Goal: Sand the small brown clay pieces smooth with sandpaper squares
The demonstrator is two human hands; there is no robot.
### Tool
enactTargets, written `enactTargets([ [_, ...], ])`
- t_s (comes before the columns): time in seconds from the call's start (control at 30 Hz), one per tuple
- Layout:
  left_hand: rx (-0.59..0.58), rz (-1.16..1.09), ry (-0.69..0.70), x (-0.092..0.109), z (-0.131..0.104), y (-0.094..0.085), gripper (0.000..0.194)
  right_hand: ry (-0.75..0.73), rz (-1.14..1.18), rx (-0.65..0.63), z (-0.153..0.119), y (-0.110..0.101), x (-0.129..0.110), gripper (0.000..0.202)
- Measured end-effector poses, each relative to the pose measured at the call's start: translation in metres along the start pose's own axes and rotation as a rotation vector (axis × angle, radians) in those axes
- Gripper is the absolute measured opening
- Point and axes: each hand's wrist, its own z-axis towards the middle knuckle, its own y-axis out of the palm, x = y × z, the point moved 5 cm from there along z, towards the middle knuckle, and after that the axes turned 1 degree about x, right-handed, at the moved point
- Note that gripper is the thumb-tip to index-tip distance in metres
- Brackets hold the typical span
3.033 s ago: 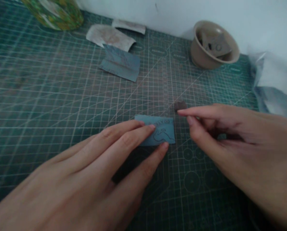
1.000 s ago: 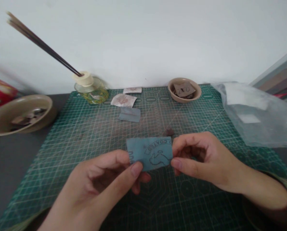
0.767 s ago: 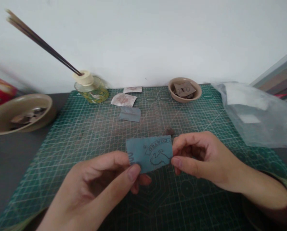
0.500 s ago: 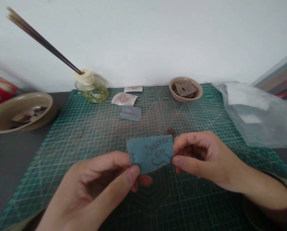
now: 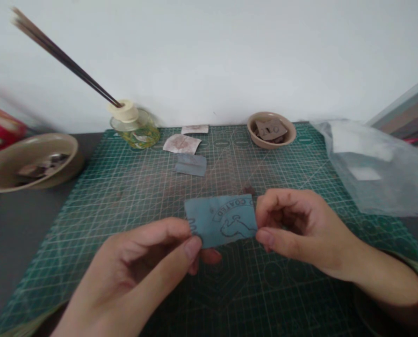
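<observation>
A small blue piece of paper (image 5: 221, 222), with black print reading "COATED" and a line drawing, is stretched between both hands above the green cutting mat. My left hand (image 5: 146, 267) pinches its left end between thumb and index finger. At the right edge, the thumb and index finger of my right hand (image 5: 293, 229) grip the paper. A dark brown bit (image 5: 248, 190) shows on the mat just behind the paper's right corner, partly hidden.
The green cutting mat (image 5: 125, 196) holds several paper scraps (image 5: 190, 164), a glass reed diffuser (image 5: 135, 131) and a small bowl (image 5: 289, 139) of brown pieces at the back. A plastic bag (image 5: 387, 187) lies right; a larger bowl (image 5: 67, 171) stands left.
The blue paper looks slightly flatter and more spread, its lower edge a little higher. My right hand has shifted slightly to the right.
</observation>
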Motion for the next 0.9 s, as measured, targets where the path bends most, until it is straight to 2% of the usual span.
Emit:
enactTargets([
  [0.23,0.007,0.012,0.045,0.008,0.003,0.001,0.033,-0.007,-0.02,-0.004,-0.001,0.001,0.0,0.024],
  [0.57,-0.004,-0.049,0.047,0.007,0.007,0.003,0.029,-0.054,0.02,0.0,-0.003,0.0,-0.005,0.02],
  [0.73,-0.013,-0.023,0.11,0.015,0.008,0.005,0.03,-0.086,0.032,0.008,-0.003,0.0,-0.006,0.019],
  [0.9,0.008,0.013,0.086,0.015,0.008,0.005,0.034,-0.098,0.066,0.04,-0.002,-0.002,-0.003,0.017],
])
